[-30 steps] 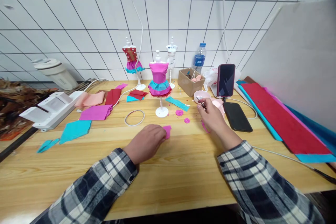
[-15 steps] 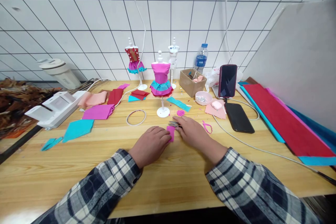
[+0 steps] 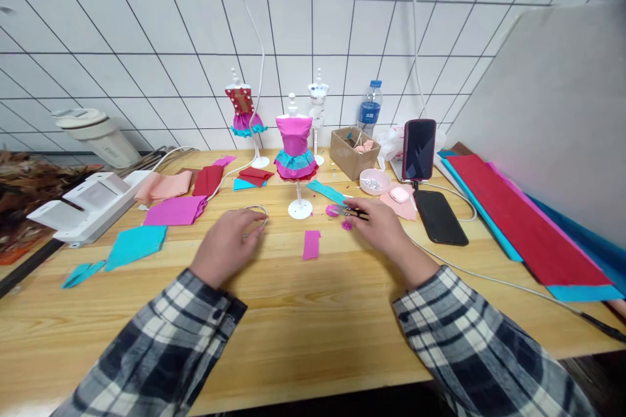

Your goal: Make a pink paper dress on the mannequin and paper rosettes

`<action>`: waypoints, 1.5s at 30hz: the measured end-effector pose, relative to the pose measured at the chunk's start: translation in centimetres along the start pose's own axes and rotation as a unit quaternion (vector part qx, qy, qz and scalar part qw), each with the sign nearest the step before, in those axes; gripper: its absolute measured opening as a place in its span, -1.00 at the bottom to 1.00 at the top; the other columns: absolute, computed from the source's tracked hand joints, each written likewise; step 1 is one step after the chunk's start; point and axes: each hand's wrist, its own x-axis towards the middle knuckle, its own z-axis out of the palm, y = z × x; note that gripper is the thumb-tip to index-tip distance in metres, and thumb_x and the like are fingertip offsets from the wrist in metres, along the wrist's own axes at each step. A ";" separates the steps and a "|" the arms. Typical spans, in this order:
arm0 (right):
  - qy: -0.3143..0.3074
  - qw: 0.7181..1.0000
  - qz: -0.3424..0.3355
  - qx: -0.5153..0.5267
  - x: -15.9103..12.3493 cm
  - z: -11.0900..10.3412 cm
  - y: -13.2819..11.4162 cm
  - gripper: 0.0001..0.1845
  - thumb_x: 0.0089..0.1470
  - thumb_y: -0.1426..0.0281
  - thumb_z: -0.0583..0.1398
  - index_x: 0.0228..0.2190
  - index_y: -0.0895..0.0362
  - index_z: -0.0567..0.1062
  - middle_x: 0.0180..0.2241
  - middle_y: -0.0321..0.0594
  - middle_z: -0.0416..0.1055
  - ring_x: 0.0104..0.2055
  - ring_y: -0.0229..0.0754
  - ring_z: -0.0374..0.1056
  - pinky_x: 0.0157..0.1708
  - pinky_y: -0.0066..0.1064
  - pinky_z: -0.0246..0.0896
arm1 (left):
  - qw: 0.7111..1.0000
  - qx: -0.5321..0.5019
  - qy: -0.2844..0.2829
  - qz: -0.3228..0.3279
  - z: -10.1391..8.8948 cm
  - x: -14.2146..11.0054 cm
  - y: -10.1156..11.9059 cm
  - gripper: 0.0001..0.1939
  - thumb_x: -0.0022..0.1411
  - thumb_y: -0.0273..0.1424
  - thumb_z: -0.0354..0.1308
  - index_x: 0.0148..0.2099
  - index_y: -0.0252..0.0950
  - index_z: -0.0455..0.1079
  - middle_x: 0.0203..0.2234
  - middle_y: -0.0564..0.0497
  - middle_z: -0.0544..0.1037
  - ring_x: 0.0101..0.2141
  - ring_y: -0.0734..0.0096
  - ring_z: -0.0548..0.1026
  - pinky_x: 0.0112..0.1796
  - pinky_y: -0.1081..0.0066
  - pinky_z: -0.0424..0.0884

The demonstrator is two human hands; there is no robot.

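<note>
My right hand (image 3: pixel 379 225) is closed on small scissors (image 3: pixel 356 212), their blades pointing left over a round pink fabric piece (image 3: pixel 332 210). A smaller pink bit (image 3: pixel 347 225) lies just below the blades. My left hand (image 3: pixel 227 244) is low over a thin white ring (image 3: pixel 261 209), thumb and forefinger apart at its right side; the hand hides much of the ring. Between my hands a pink fabric rectangle (image 3: pixel 311 245) lies flat and untouched. Behind it stands a mini dress form (image 3: pixel 299 208) wearing a pink top (image 3: pixel 294 135) and a layered blue, pink and red skirt.
Two more dress forms (image 3: pixel 244 101) stand behind. Folded fabric pieces (image 3: pixel 176 210) and a power strip (image 3: pixel 98 215) lie left. A cardboard box (image 3: pixel 355 153), a pink bowl (image 3: pixel 375 181), phones (image 3: pixel 440 217), a cable (image 3: pixel 489 272) and long fabric sheets (image 3: pixel 528 228) are right.
My left hand has let go of the pink rectangle and moved left to the white ring. My right hand has moved right with the scissors, away from the rectangle. The view has shifted slightly.
</note>
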 end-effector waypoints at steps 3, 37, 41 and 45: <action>-0.038 0.997 -0.057 0.030 -0.8 1.5 -2.4 -0.69 0.08 0.35 0.25 -0.10 0.07 0.54 -0.15 -0.19 0.54 -0.09 -0.13 0.40 -0.10 -0.34 0.23 | 0.994 0.071 -0.065 -0.045 -0.6 0.1 -3.9 -0.62 0.15 -0.13 0.13 -0.11 -0.28 0.47 -0.17 -0.15 0.54 -0.12 0.06 0.46 -0.06 0.12 0.32; 0.083 0.935 -0.028 0.344 -4.1 2.8 -8.8 -0.74 0.06 0.41 0.25 -0.15 0.07 0.45 -0.29 -0.24 0.55 -0.32 -0.23 0.47 -0.41 -0.46 0.34 | 0.980 -0.185 0.046 0.057 1.7 -2.3 7.6 -0.87 0.35 -0.34 0.01 -0.10 -0.20 0.33 -0.29 0.03 0.57 -0.26 0.37 0.53 -0.24 0.42 0.40; 0.059 0.924 0.000 0.378 -4.1 2.9 -8.9 -0.84 0.04 0.43 0.25 -0.25 0.09 0.49 -0.34 -0.27 0.54 -0.37 -0.26 0.47 -0.45 -0.50 0.33 | 0.984 -0.126 0.076 0.102 1.5 -2.3 7.6 -0.86 0.35 -0.35 0.02 -0.10 -0.24 0.34 -0.30 0.00 0.58 -0.29 0.35 0.52 -0.27 0.41 0.39; 0.031 0.929 0.009 0.368 -3.8 2.9 -8.6 -0.85 0.02 0.45 0.25 -0.29 0.09 0.50 -0.42 -0.31 0.49 -0.40 -0.28 0.42 -0.46 -0.51 0.27 | 0.986 -0.087 0.073 0.123 1.4 -2.2 7.7 -0.87 0.34 -0.36 0.02 -0.13 -0.26 0.34 -0.34 0.00 0.60 -0.34 0.34 0.53 -0.29 0.38 0.39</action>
